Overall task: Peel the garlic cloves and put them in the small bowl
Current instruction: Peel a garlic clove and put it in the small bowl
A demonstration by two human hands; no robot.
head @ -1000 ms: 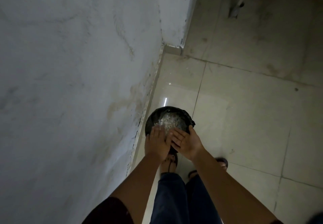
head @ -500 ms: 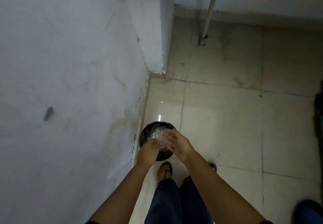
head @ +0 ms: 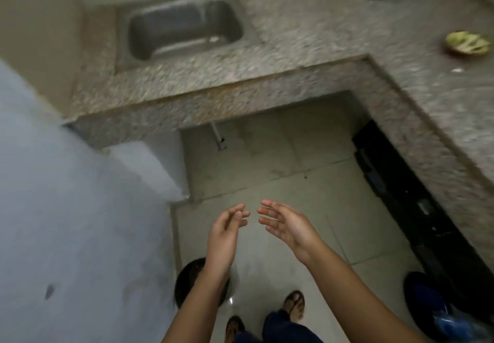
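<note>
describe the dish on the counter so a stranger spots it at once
The speckled stone counter bends in an L from the steel sink. Follow its right-hand stretch to the picture's edge for the dish. It alone holds yellow-green scraps; the white fleck beside it is tiny.

- A single view, worn on the person's head, faces forward and steeply down.
- The left hand [head: 226, 231] and right hand [head: 290, 226] are nearest, low in the middle.
- Farther off lies the floor [head: 280, 176]. The L-shaped counter [head: 307, 21] and its sink [head: 184, 29] run across the top, blurred.
</note>
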